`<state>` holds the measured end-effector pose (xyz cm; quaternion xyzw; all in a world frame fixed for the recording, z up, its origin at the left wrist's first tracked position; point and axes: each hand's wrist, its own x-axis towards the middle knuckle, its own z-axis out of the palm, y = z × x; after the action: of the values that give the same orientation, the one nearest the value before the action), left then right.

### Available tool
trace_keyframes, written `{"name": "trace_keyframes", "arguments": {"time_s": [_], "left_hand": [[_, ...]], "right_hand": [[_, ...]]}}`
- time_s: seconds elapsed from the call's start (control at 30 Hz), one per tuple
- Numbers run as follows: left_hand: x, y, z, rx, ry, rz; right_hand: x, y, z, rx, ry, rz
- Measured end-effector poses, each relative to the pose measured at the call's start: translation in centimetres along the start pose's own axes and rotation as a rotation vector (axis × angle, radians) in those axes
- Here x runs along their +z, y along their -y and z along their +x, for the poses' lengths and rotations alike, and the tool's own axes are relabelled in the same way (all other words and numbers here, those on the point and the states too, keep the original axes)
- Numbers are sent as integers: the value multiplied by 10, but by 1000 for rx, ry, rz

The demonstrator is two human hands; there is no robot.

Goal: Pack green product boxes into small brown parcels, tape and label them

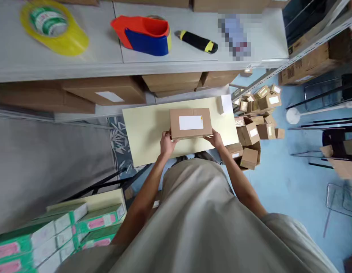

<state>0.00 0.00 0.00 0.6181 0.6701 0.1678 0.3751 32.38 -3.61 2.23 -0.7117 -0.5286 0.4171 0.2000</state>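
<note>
A loose, pale grey-beige shirt (pixel 203 197) is hanging in soft folds nearest the camera. Beyond it, the left hand (pixel 167 144) is gripping the near left corner of a brown carton (pixel 190 133), and the right hand (pixel 215 139) is grasping its near right corner. The carton is sitting between them over the middle of a table (pixel 146 140); whether its underside is touching the top, I cannot tell. It is showing a smooth, oblong cardboard top, with a seam running across it and a white rectangular label (pixel 190 122) bearing a small yellow mark. The tabletop is showing a plain cream surface, with a white block (pixel 226 104) standing near its far right corner. Past the table, a grey shelf (pixel 98 49) is carrying a glossy yellow tape roll (pixel 69 40), an orange-and-blue plastic dispenser (pixel 147 40) and a black-and-yellow cutter (pixel 197 41). Off to the right, small cardboard boxes (pixel 251 129) are lying in a jumbled heap.
</note>
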Motion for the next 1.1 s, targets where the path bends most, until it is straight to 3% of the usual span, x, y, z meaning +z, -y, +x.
{"name": "trace_keyframes", "arguments": {"time_s": [0.2, 0.3, 0.37, 0.43, 0.53, 0.6, 0.73, 0.87, 0.97, 1.1], "left_hand": [[8, -3, -2, -185, 17, -33], [5, -2, -2, -232, 47, -58], [-2, -1, -4, -239, 49, -105], [-9, -2, -5, -237, -49, -134], [-18, -18, -3, -231, -294, -94], [-17, -42, 4, -193, -392, -76], [11, -114, 28, -60, -363, -91], [61, -177, 45, 65, -166, -29], [93, -198, 44, 88, -72, 28], [117, -199, 33, 105, 14, 56]], "right_hand": [[11, 13, 21, 14, 45, -157], [2, 17, 31, -4, 175, -307], [-18, 17, 41, -36, 273, -414], [-48, 15, 57, -76, 274, -486], [-106, 8, 96, -118, 117, -510], [-142, 2, 132, -129, 25, -528], [-181, -11, 207, -163, -19, -594], [-181, -22, 260, -235, 94, -651], [-176, -31, 277, -250, 170, -689], [-175, -44, 280, -269, 175, -716]]}}
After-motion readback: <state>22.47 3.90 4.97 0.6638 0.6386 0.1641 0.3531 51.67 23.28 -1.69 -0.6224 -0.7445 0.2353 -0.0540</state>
